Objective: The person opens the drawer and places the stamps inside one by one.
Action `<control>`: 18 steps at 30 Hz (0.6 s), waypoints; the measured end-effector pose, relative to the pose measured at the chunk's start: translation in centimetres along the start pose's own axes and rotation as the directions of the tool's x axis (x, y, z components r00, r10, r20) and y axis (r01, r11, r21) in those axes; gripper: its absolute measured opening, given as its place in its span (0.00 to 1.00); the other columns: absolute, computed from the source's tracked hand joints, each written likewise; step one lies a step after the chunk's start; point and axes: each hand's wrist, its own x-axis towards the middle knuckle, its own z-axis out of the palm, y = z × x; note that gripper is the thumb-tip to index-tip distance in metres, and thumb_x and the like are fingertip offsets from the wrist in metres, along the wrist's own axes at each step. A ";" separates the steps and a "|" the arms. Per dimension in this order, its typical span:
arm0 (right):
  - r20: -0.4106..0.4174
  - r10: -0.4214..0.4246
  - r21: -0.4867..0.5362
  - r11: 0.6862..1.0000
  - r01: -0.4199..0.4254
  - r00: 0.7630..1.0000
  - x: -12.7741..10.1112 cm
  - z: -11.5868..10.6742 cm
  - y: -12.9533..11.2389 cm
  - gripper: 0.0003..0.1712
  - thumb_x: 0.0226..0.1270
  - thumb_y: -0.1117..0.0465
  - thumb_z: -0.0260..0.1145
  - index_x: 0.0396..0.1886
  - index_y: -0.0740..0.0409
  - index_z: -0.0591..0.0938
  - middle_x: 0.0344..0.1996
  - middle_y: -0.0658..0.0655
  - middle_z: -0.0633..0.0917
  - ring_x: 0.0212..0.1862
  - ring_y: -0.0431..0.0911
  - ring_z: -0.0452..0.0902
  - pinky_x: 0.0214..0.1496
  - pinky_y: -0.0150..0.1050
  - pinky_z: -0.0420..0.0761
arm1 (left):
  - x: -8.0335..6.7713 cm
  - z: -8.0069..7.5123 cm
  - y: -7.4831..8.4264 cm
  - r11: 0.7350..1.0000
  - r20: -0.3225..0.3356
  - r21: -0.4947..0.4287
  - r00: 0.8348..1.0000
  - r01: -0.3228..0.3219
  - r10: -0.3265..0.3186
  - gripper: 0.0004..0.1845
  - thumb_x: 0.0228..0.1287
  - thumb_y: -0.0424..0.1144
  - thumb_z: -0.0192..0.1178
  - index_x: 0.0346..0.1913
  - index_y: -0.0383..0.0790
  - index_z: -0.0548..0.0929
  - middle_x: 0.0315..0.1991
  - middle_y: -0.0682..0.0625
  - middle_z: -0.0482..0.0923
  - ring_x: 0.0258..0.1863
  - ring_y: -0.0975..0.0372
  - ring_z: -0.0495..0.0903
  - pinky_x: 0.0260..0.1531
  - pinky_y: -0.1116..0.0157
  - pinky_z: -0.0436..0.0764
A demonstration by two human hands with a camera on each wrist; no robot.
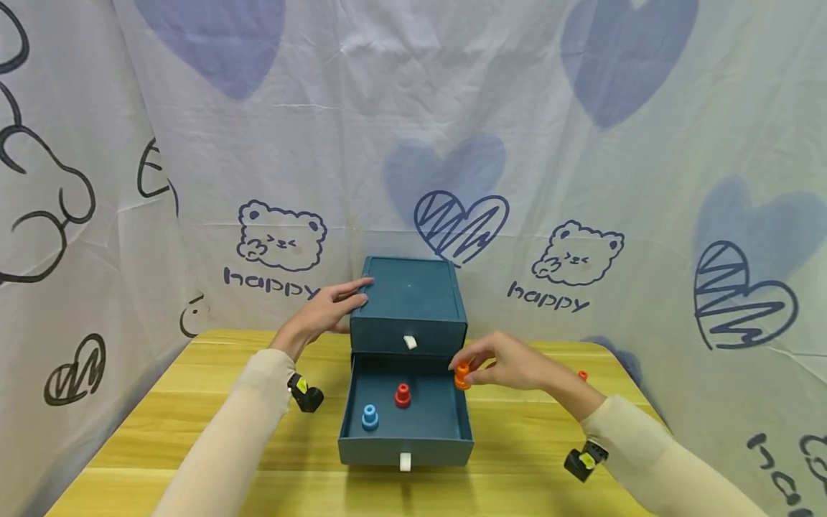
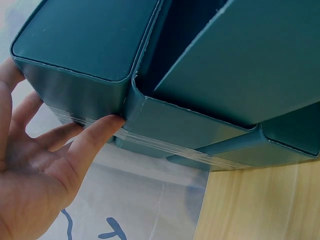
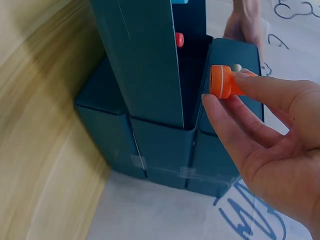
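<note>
Cream long sleeves, black-yellow wrist cameras

Right hand pinching orange peg (over drawer)

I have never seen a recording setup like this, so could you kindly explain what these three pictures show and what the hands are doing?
A person works with two bare hands, filmed by a head camera and one camera on each wrist. On the wooden table stands a teal drawer box with its lower drawer pulled open; a blue peg and a red peg stand inside. The left hand rests flat against the box's side. The right hand pinches an orange peg over the drawer's right edge.
</note>
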 end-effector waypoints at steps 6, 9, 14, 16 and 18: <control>0.045 -0.017 -0.034 0.999 0.019 0.999 1.3 0.6 -0.5 0.14 0.68 0.67 0.71 0.52 0.58 0.89 0.48 0.58 0.91 0.45 0.42 0.87 0.53 0.35 0.89 | 0.1 0.0 -0.1 1.000 0.004 -0.004 1.000 -0.004 0.004 0.30 0.81 0.50 0.53 0.81 0.54 0.63 0.83 0.40 0.53 0.80 0.42 0.58 0.64 0.39 0.77; 0.067 -0.018 -0.044 0.999 0.021 0.998 1.9 1.0 -0.6 0.14 0.67 0.68 0.72 0.51 0.58 0.89 0.48 0.59 0.91 0.44 0.41 0.87 0.51 0.32 0.88 | 0.1 0.0 -0.1 1.000 0.004 -0.011 1.000 -0.002 0.002 0.30 0.81 0.50 0.53 0.80 0.54 0.64 0.83 0.40 0.53 0.80 0.42 0.58 0.64 0.39 0.77; 0.103 -0.006 -0.062 0.998 0.012 0.995 2.9 1.6 -0.8 0.13 0.66 0.68 0.73 0.50 0.60 0.90 0.48 0.61 0.91 0.42 0.41 0.86 0.50 0.34 0.89 | 0.0 -0.1 -0.1 1.000 0.012 -0.008 1.000 -0.010 0.010 0.31 0.81 0.51 0.53 0.81 0.53 0.63 0.83 0.39 0.52 0.80 0.41 0.58 0.64 0.39 0.78; 0.117 0.001 -0.066 0.998 0.007 0.993 3.1 1.8 -0.9 0.14 0.66 0.68 0.73 0.51 0.60 0.90 0.48 0.61 0.91 0.41 0.41 0.86 0.49 0.34 0.89 | 0.0 -0.1 -0.1 1.000 0.010 -0.004 1.000 -0.010 0.010 0.31 0.81 0.51 0.53 0.81 0.54 0.63 0.83 0.39 0.52 0.80 0.41 0.58 0.64 0.39 0.78; 0.134 -0.001 -0.079 0.997 0.011 0.991 3.4 1.9 -1.1 0.14 0.66 0.68 0.73 0.50 0.61 0.90 0.47 0.60 0.91 0.41 0.40 0.85 0.49 0.33 0.89 | 0.0 -0.1 -0.1 1.000 0.007 -0.001 1.000 -0.008 0.008 0.30 0.81 0.51 0.53 0.81 0.54 0.63 0.83 0.40 0.52 0.80 0.41 0.58 0.64 0.39 0.77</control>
